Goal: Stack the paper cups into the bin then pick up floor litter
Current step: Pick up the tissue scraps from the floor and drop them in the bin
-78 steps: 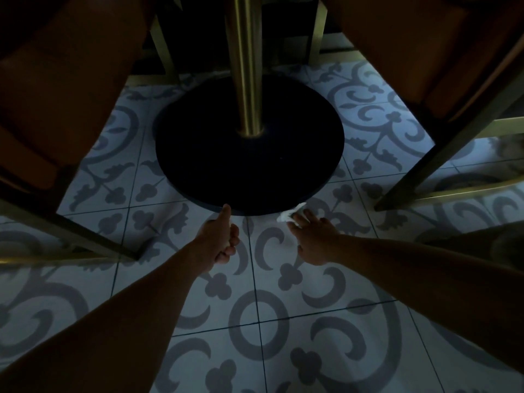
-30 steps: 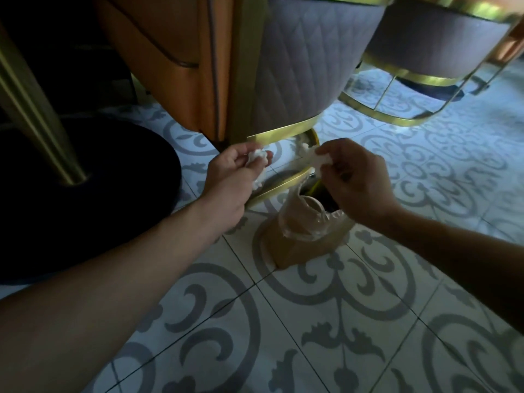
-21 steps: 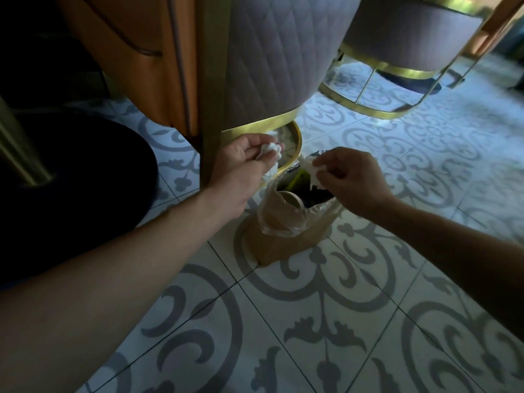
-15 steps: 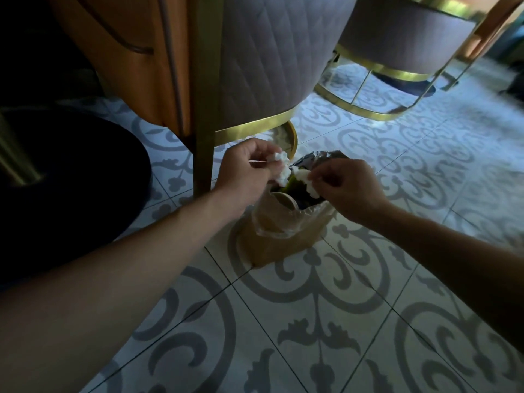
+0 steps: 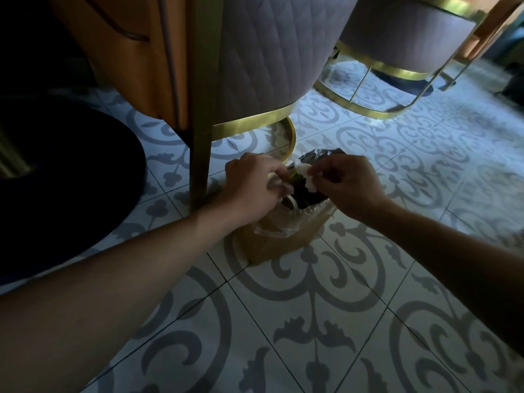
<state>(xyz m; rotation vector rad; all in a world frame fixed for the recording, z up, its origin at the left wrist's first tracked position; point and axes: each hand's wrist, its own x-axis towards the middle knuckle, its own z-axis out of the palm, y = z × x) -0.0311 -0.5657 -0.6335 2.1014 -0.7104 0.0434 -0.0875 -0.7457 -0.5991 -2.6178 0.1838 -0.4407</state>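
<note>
A small brown bin (image 5: 279,245) with a clear plastic liner stands on the patterned tile floor beside a chair leg. Both hands hover over its mouth. My right hand (image 5: 346,185) pinches a crumpled white tissue (image 5: 307,180) just above the opening. My left hand (image 5: 252,188) has its fingers curled at the bin's left rim, with a bit of pale crumpled litter showing at the fingertips. The rim of a paper cup (image 5: 289,201) shows inside the bin under my left hand, among dark contents.
A grey quilted chair (image 5: 263,61) with gold legs stands right behind the bin, its leg (image 5: 200,165) just left of it. A second gold-framed chair (image 5: 397,49) is at the back right. A dark round table base (image 5: 65,177) lies to the left.
I have turned from the table base, where my right hand took a white tissue off the floor, to the bin. Both hands have since lowered their litter to the bin's mouth.
</note>
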